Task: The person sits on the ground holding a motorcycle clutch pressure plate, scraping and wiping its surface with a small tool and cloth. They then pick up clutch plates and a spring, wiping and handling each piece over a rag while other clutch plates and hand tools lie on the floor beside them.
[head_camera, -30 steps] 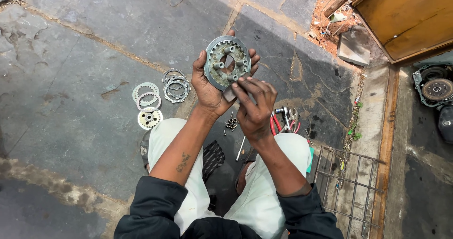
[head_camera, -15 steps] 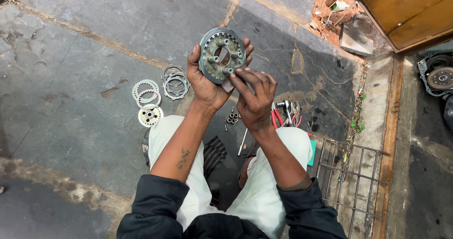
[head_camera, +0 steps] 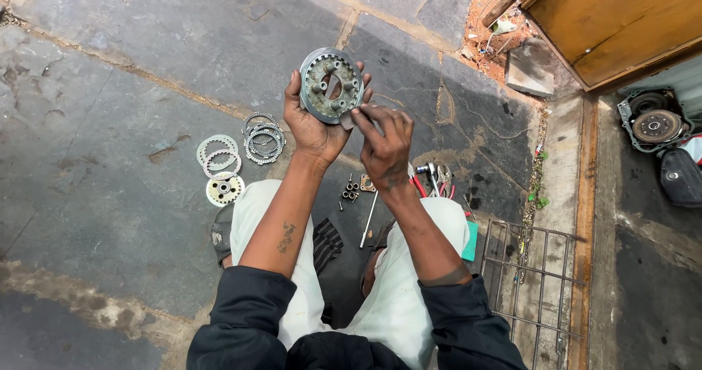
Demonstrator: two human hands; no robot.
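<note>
Just above the centre of the frame the left hand [head_camera: 316,125] holds a round metal hub [head_camera: 331,85] upright, fingers curled behind its rim, its face turned toward the camera; that face shows a toothed ring, several raised posts and an open middle. The right hand [head_camera: 385,145] is at the hub's lower right edge, fingertips pinched narrow and touching the rim; it may hold a small part or only be picking at the metal, and the view is too small to tell which.

Judging from this, the step in hand is close work on the hub's face, inspecting or cleaning it, with the left hand as the steady mount; the next move calls for a firm left grip and fine fingertip work from the right, with the hub kept facing up to the light.

On the stone floor [head_camera: 131,63] at centre left lie a stack of toothed rings [head_camera: 263,137], two pale flat rings [head_camera: 218,156] just left of them, and a round plate [head_camera: 224,190] below those. Between the knees sit small bolts [head_camera: 351,190] and a thin rod [head_camera: 369,220]; red-handled tools [head_camera: 431,180] lie at the right knee. A wire rack [head_camera: 537,282] is at lower right, a wooden door [head_camera: 621,19] at upper right, and engine parts [head_camera: 654,125] at the right edge.
</note>
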